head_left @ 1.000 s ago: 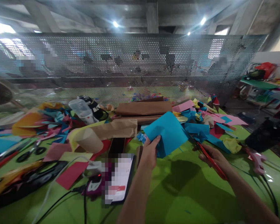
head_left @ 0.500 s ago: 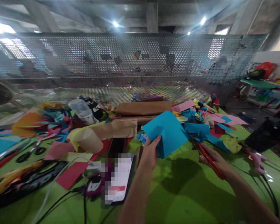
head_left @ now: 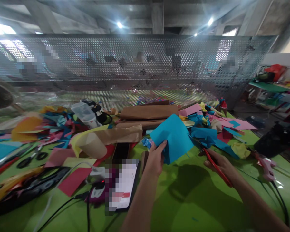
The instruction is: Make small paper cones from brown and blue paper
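Note:
A blue sheet of paper is pinched by my left hand, thumb on top, the other fingers mostly hidden beneath. The sheet is held above the green table and casts a shadow on it. Red-handled scissors are in my right hand, fingers wrapped round the handles. Their dark blades point up and left to the sheet's right edge, where narrow blue slivers show. Whether the blades are closed on the paper I cannot tell. Blue paper offcuts lie just beyond the scissors.
Left of my left arm lie a phone, a purple power socket with cables, and black scissors. Rolled brown paper lies at the back, before a perforated metal screen. A pink glue gun is at right.
The blue sheet has tilted slightly, its left corner shifting right. My right hand and the scissors have moved very little. My left hand keeps its hold.

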The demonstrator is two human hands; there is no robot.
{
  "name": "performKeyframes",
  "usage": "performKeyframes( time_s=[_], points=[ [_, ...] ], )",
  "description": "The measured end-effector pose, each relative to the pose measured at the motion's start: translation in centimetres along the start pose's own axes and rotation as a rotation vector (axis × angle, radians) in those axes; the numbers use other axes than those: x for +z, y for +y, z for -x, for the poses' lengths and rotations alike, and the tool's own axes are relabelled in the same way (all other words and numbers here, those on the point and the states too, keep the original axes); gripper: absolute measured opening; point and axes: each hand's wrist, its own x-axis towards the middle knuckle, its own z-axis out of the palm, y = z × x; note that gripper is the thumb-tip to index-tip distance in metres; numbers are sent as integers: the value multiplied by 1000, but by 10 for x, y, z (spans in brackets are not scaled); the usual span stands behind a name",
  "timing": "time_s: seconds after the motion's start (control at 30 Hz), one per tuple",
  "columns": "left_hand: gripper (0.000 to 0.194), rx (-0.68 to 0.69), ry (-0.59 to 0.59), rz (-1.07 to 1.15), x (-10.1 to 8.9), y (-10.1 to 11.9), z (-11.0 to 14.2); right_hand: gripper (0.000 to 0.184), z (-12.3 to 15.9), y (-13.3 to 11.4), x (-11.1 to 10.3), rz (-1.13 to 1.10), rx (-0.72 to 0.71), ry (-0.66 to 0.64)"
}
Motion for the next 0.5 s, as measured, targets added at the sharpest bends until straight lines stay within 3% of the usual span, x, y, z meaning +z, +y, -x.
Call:
performKeyframes(
  time_s=[0.5],
  points=[
    [42,2,-2,-8,0,0,1,48,-3,-4,2,-32,18,71]
  ],
)
